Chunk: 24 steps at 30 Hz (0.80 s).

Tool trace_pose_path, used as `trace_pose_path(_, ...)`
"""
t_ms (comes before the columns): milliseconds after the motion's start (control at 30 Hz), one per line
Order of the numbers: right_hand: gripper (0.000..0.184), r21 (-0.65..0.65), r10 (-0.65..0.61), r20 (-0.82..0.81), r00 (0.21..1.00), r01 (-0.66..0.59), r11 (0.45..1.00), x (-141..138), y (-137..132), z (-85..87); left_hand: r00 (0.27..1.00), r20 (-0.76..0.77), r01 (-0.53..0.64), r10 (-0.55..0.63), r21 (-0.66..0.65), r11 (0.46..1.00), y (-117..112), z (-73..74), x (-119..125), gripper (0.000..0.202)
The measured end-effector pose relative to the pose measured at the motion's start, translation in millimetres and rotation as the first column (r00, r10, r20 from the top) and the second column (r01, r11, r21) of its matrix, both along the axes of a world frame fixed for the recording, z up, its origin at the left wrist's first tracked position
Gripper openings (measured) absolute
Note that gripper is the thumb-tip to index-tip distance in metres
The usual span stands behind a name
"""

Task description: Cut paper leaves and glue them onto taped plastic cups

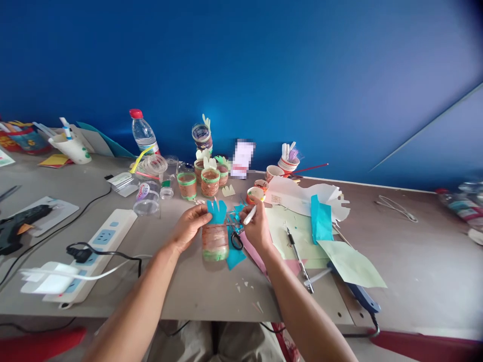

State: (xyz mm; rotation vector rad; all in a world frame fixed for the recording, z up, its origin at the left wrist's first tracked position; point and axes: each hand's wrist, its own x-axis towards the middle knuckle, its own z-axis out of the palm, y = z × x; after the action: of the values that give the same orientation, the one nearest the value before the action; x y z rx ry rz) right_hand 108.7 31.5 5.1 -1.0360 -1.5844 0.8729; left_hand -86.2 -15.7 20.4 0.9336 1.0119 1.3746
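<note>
My left hand (pixel 190 223) pinches a blue paper cut-out (pixel 216 211) with finger-like points, thumb on top. Directly below it stands a brown and green painted plastic cup (pixel 215 244); whether the paper touches the cup I cannot tell. My right hand (pixel 258 229) is closed around a white pen-like stick (pixel 249 215), its tip pointing toward the left. Between the hands lie scissors (pixel 236 240) with dark handles, partly hidden, among blue paper scraps (pixel 236 259). Similar painted cups (pixel 210 182) stand just behind, some with pale paper cut-outs.
To the left are a white power strip (pixel 107 236), a black glue gun (pixel 22 229) and a red-capped bottle (pixel 143 130). Pale green paper (pixel 352 264), a pen (pixel 298 256) and blue paper (pixel 320 218) lie right. Paper cups (pixel 274 172) stand near the blue wall.
</note>
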Motion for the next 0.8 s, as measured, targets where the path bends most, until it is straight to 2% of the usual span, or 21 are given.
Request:
trace_pose_path(100,0.048,0.021,-0.018,0.125,0.992,0.016,1.000,1.8,3.5,-1.2,0.998,0.058,-0.014,0.014,0.002,1.000,0.0,3.8,-3.1,0.022)
trace_pose_path(200,0.046,0.025,-0.008,0.172,0.985,0.004,1.000,0.2,0.9,3.5,0.988,0.148,-0.048,0.046,0.012,0.999,-0.1,7.5,-9.4,0.022)
trace_pose_path(300,0.039,0.006,0.016,0.138,0.990,-0.017,1.000,-1.9,-4.2,13.4,0.966,0.226,-0.131,0.125,0.014,0.991,0.1,9.6,-18.2,0.023)
trace_pose_path(400,0.033,-0.088,0.072,0.097,0.993,-0.064,0.994,-2.6,-8.3,28.5,0.942,0.286,-0.187,0.177,0.007,0.982,0.7,10.7,-25.9,0.025)
trace_pose_path(567,0.043,-0.222,0.143,0.030,0.989,-0.133,0.966,2.2,0.4,52.6,0.923,0.322,-0.227,0.212,0.011,0.974,2.6,10.2,-30.5,0.028)
trace_pose_path(667,0.048,-0.252,0.071,-0.052,0.996,-0.082,0.964,12.5,14.1,62.2,0.925,0.313,-0.227,0.215,0.004,0.974,4.6,7.5,-30.6,0.029)
trace_pose_path(800,0.043,-0.255,-0.056,-0.171,0.984,0.010,0.967,27.6,26.6,69.0,0.925,0.317,-0.225,0.209,0.016,0.974,6.0,4.4,-31.9,0.027)
